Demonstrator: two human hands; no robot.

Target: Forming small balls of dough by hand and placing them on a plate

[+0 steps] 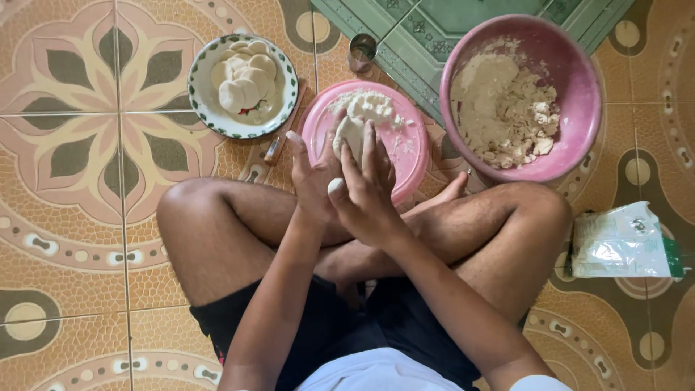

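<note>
I sit cross-legged on a tiled floor. My left hand point(313, 179) and my right hand point(365, 190) are pressed together around a pale piece of dough point(349, 136), which sticks out above the fingers. The hands hover over the near edge of a pink plate point(413, 156) that carries a heap of flour point(369, 106). A large pink bowl point(579, 94) at the upper right holds crumbly dough point(507, 108). At the upper left, a white plate with a green patterned rim point(199, 90) carries several flat round dough discs point(246, 80).
A small metal cup point(362, 51) stands behind the pink plate. A wooden-handled tool point(275, 148) lies between the two plates. A white plastic bag point(622, 242) lies by my right knee. My bare knees point(195, 217) flank the hands.
</note>
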